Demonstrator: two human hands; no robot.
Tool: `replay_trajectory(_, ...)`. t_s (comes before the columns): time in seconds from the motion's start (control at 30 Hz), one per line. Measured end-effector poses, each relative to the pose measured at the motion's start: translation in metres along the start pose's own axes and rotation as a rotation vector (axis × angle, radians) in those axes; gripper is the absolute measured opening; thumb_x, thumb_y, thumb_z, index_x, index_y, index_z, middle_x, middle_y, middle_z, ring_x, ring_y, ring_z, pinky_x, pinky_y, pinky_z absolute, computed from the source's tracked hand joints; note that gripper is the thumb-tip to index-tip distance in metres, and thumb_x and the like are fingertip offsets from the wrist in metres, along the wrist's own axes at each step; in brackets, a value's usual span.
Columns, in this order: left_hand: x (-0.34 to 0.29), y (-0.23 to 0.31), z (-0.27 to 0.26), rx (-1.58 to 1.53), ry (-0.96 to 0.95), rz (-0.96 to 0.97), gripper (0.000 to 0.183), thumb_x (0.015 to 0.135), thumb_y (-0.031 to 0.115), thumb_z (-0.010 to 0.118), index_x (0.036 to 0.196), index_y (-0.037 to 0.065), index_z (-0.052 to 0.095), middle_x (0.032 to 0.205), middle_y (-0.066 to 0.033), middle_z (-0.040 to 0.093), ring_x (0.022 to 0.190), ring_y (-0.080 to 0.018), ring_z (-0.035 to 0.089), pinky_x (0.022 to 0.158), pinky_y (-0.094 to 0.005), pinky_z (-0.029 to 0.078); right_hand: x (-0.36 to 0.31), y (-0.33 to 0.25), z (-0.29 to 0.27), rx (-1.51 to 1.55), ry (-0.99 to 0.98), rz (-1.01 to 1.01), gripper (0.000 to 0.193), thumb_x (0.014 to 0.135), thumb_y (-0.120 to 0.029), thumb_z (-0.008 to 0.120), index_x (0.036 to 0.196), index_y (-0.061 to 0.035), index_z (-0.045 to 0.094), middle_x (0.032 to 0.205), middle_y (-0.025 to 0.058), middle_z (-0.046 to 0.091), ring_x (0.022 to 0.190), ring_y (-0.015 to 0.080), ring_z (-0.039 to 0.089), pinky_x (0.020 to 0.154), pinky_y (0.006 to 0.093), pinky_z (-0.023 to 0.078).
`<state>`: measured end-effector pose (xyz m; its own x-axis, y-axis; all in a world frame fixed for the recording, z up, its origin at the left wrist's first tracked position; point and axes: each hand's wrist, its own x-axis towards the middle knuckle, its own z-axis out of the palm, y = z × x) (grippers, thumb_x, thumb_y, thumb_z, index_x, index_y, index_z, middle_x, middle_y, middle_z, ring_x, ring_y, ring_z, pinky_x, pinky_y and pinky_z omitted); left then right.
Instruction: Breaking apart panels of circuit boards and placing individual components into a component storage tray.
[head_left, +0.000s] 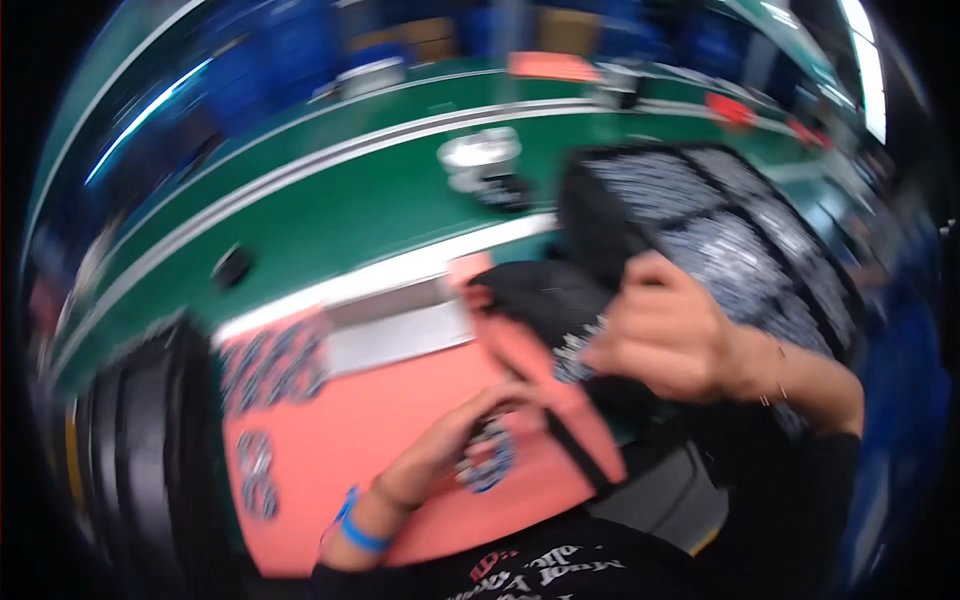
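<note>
My left hand (470,432) is over the salmon-pink mat (370,430), its fingers curled round a small silvery and blue ring-shaped part (487,460). My right hand (670,335) is closed beside a black pouch-like holder (540,295). Small shiny metal pieces (573,357) show at that holder's edge, near my right fingertips. Whatever the right fingers pinch is hidden by them and by blur. More ring-shaped parts (272,365) lie in rows at the mat's far left, with another short group (257,472) nearer me.
A silvery metal block or tray (400,335) lies along the mat's far edge. At right stands a black divided tray (640,235) full of grey metal parts. Black stacked trays (140,440) are at left. White containers (478,155) and a black object (231,266) sit on the green bench.
</note>
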<state>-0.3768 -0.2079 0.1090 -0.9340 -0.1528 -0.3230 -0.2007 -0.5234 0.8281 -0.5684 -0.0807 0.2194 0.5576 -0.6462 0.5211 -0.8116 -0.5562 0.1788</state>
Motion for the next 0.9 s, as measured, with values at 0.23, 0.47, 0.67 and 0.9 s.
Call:
replay_trajectory(0.23, 0.006, -0.025, -0.015, -0.072, -0.041, 0.094, 0.048, 0.092, 0.039, 0.029, 0.098, -0.001, 0.054, 0.066, -0.0044, 0.051, 0.035, -0.0021, 0.029, 0.032, -0.0144, 0.022, -0.139, 0.036, -0.168, -0.858, 0.091, 0.506, 0.009, 0.066, -0.004, 0.065, 0.071, -0.0048, 0.057, 0.069, 0.0058, 0.059, 0.071, 0.0226, 0.058, 0.068, 0.0317, 0.042)
replay_trajectory(0.47, 0.019, -0.035, -0.014, -0.061, 0.001, 0.047, 0.045, 0.091, 0.042, 0.028, 0.095, 0.004, 0.053, 0.058, 0.0014, 0.044, 0.031, -0.0032, 0.026, 0.03, -0.0174, 0.019, -0.325, 0.004, -0.237, -1.13, -0.215, 0.958, 0.006, 0.072, -0.008, 0.06, 0.07, -0.0056, 0.054, 0.069, 0.0081, 0.054, 0.073, 0.0258, 0.054, 0.071, 0.0331, 0.041)
replay_trajectory(0.67, 0.016, -0.044, -0.037, -0.047, 0.053, 0.061, 0.044, 0.091, 0.043, 0.028, 0.095, 0.006, 0.052, 0.057, 0.0021, 0.042, 0.031, -0.0034, 0.026, 0.031, -0.0183, 0.021, -0.376, 0.019, -0.223, -1.13, -0.41, 0.896, 0.004, 0.067, -0.004, 0.051, 0.066, -0.0073, 0.048, 0.067, 0.006, 0.052, 0.073, 0.0228, 0.053, 0.07, 0.0333, 0.039)
replay_trajectory(0.9, 0.019, -0.042, -0.031, -0.226, 0.089, 0.024, 0.043, 0.091, 0.043, 0.029, 0.094, 0.007, 0.052, 0.055, 0.0026, 0.041, 0.031, -0.0036, 0.027, 0.031, -0.0192, 0.024, -0.409, 0.033, -0.21, -1.026, -0.416, 0.966, 0.004, 0.067, -0.006, 0.052, 0.065, -0.0057, 0.049, 0.068, 0.0076, 0.052, 0.072, 0.0237, 0.053, 0.068, 0.0329, 0.041)
